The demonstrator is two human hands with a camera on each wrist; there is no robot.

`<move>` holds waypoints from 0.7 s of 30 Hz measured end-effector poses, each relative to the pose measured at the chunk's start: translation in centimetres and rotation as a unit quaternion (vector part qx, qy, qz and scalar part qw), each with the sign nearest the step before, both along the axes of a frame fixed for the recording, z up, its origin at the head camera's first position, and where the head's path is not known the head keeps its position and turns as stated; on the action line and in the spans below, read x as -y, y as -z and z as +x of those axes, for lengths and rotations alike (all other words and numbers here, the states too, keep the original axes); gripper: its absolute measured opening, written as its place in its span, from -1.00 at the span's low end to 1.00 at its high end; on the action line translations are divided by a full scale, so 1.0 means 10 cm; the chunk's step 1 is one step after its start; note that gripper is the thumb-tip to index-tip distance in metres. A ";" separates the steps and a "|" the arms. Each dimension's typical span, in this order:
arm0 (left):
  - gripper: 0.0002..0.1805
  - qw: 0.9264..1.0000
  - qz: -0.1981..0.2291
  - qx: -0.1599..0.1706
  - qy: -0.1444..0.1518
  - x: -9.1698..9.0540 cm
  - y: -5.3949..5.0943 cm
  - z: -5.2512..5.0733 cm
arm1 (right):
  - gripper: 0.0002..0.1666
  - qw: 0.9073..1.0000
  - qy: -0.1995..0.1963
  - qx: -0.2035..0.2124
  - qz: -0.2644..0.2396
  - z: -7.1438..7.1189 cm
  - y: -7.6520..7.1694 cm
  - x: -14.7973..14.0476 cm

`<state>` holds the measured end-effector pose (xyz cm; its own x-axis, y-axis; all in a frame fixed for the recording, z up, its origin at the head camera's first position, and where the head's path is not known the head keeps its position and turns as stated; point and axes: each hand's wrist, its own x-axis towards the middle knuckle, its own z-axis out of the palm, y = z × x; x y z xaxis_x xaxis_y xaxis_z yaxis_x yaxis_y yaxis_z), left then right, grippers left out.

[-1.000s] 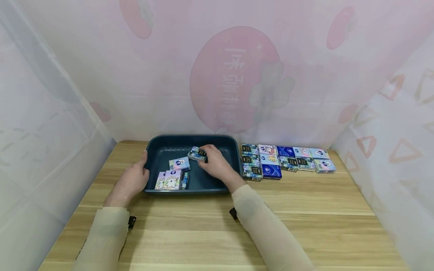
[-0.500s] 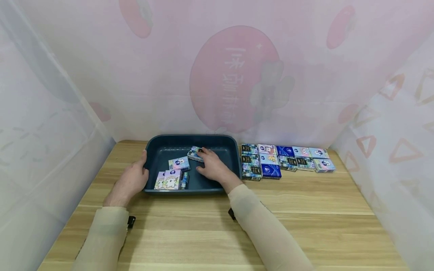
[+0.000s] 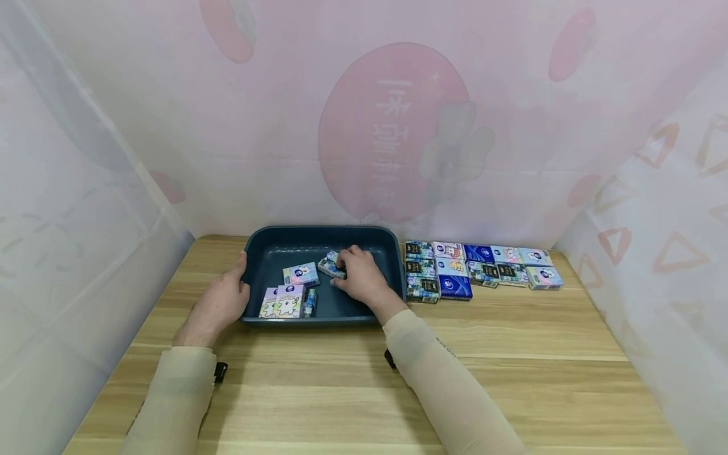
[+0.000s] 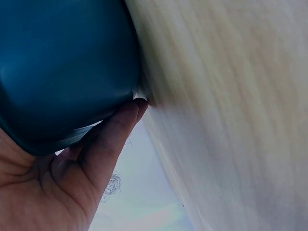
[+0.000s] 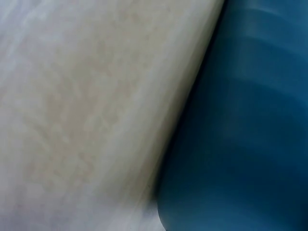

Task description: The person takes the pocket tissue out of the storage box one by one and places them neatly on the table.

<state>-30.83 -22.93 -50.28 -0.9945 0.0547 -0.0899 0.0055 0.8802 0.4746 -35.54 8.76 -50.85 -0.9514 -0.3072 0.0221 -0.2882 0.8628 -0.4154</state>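
In the head view, a dark blue-green tray stands on the wooden table. My left hand grips its left side, thumb at the rim; in the left wrist view the fingers lie along the tray's outer wall. Inside the tray, my right hand pinches the right end of a dark floral pocket tissue pack, partly covering it. Left of that lie a light blue tissue pack, two overlapping pink-white packs and a narrow blue pack on edge. The right wrist view shows the tray's outside, no hand.
Right of the tray, several tissue packs in dark floral, plain blue and pastel designs lie in close rows. A printed fabric backdrop rises behind the table, with white side walls.
My right hand's fingers have lifted off the floral tissue pack and come back onto its right end. The pack has turned, its right end swinging nearer me. The left hand stays on the tray.
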 end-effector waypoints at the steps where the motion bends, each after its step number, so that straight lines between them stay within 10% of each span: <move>1: -0.15 1.000 0.000 -0.001 0.000 0.00 0.00 0.00 | -0.67 1.000 0.001 -0.001 0.002 0.00 0.00 0.00; 21: -0.15 1.000 0.009 0.002 0.002 0.00 -0.01 0.00 | -0.63 0.998 0.004 0.046 -0.034 0.00 -0.02 -0.01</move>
